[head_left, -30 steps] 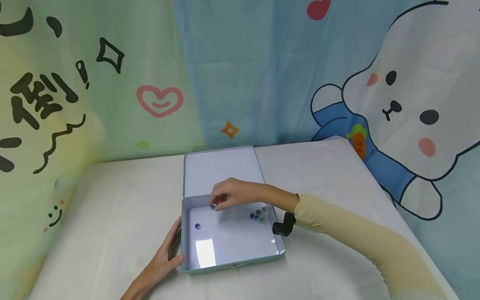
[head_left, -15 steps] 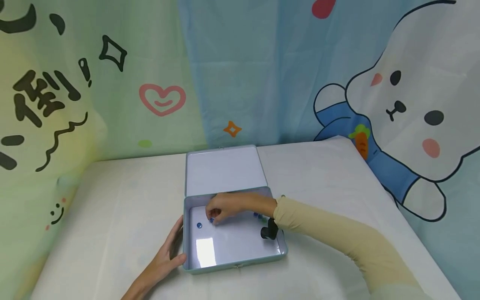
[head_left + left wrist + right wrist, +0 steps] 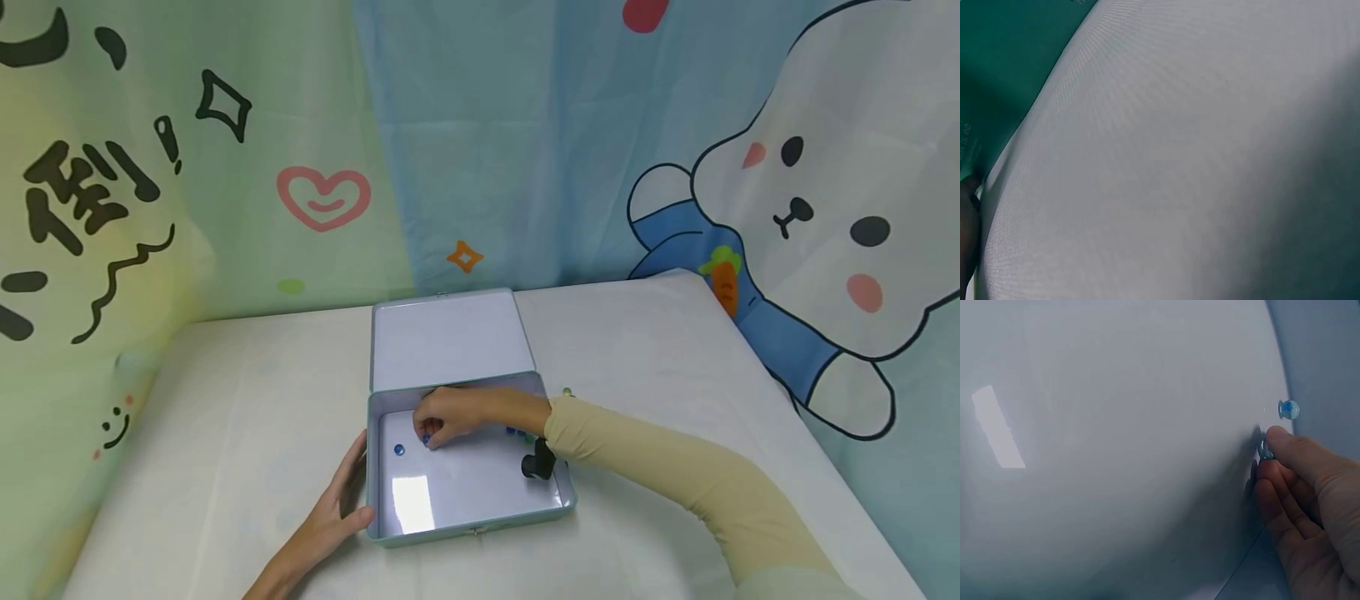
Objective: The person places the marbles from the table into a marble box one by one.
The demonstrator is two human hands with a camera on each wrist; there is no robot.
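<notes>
Head view, lower centre: left hand (image 3: 330,504), straight-fingered, touches the tin (image 3: 480,492), presumably to steady it; right hand (image 3: 453,414) pinches a marble (image 3: 426,438) inside. Left wrist: cloth (image 3: 1166,156); hand cropped, unclear, lower left. Right wrist, right side: second marble (image 3: 1290,410) just above that fingertip grip.

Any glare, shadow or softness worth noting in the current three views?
Head: a bright glare patch on the box's floor. Left wrist: dim and soft, with a broad, blurry-edged dark area over the cloth at lower right, cause unclear. Right wrist: a slanted glare strip at far left, and a dark shadow beside the right hand.
</notes>
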